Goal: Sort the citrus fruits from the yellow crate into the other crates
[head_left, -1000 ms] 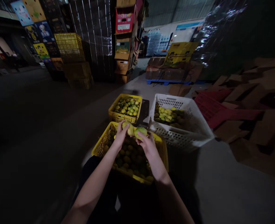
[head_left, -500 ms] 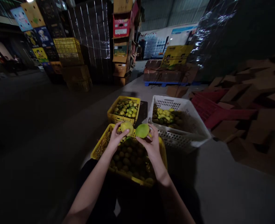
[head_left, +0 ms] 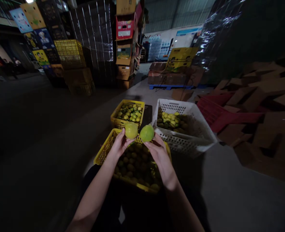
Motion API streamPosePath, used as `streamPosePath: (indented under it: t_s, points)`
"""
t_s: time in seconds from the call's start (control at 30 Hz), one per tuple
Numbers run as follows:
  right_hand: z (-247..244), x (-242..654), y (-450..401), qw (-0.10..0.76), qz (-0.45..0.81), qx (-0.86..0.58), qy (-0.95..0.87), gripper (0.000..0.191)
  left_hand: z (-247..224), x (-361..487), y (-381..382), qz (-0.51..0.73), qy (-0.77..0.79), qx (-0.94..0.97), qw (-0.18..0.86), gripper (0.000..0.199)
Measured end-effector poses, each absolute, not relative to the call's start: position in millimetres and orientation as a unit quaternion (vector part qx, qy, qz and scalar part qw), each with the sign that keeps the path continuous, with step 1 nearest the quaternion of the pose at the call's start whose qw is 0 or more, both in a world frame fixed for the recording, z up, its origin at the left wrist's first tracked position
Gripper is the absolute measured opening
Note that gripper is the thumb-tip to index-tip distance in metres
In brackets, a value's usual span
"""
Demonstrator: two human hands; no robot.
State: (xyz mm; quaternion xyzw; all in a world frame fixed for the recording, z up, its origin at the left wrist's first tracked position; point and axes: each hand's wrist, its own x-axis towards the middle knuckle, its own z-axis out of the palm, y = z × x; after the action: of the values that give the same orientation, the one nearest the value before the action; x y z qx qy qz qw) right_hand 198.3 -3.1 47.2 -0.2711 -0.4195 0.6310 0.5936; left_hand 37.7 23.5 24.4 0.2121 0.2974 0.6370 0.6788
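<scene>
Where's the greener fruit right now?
In the head view, the greener fruit is held in the right hand, just right of the yellower fruit, over the far side of the nearest yellow crate.

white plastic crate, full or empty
The white plastic crate is partly full: round yellow-green fruit lies below its rim, with much inner wall bare.

The one camera in here sits on the person's head, facing forward and down, just above the left hand (head_left: 118, 144) and right hand (head_left: 159, 150), the stacked boxes (head_left: 124, 48) well back
</scene>
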Motion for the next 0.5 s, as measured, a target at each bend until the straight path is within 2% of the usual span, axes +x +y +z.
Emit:
streamPosePath:
  t_s: [0.23, 0.33, 0.5]
  points:
    - [38, 200, 7, 0.593, 0.669, -0.225, -0.387, 0.038, 39, 34, 20, 0.627, 0.238, 0.124, 0.731, 0.038]
    - [23, 195, 11, 0.543, 0.700, -0.282, -0.369, 0.032, 39, 27, 20, 0.628, 0.225, 0.057, 0.742, 0.039]
    - [-23, 180, -1, 0.462, 0.678, -0.426, -0.382, 0.020, 30, 8, 22, 0.617, 0.335, -0.079, 0.708, 0.030]
